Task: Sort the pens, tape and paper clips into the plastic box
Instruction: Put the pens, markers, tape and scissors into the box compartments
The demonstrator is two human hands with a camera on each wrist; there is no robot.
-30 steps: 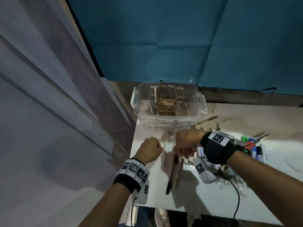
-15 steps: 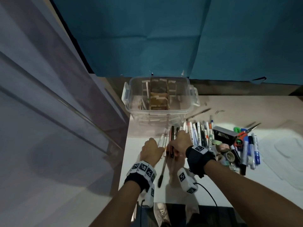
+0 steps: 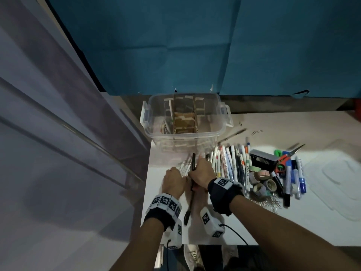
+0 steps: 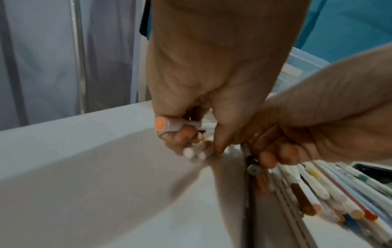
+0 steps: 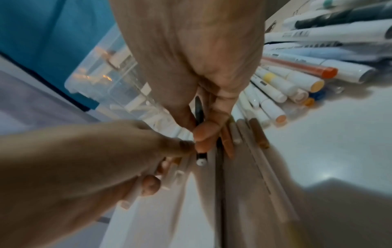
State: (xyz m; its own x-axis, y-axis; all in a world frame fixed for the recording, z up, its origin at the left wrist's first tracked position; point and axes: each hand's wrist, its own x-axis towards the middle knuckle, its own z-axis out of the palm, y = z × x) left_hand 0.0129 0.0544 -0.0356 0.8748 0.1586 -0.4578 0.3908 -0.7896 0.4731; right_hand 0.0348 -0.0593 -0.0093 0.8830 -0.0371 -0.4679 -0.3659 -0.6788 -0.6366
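Note:
The clear plastic box (image 3: 218, 132) with cardboard dividers stands at the table's back left. In front of it lies a row of pens and markers (image 3: 232, 163), with tape rolls (image 3: 263, 179) and a heap of paper clips (image 3: 270, 203) to the right. My left hand (image 3: 173, 179) grips a bundle of white pens (image 4: 196, 151) and an orange-capped grey marker (image 4: 169, 125) at the row's left end. Touching it, my right hand (image 3: 201, 172) grips a long black pen (image 3: 189, 208) together with other pens (image 5: 231, 132).
Scissors (image 3: 293, 153), a black case (image 3: 261, 161) and blue markers (image 3: 298, 177) lie right of the tape. A clear lid (image 3: 336, 178) rests at the far right. The table's left edge (image 3: 147, 192) is just beside my left hand; a blue sheet hangs behind.
Both hands have drawn back from the box front to the left end of the pen row and closed on pens. The long black pen stays in my right hand.

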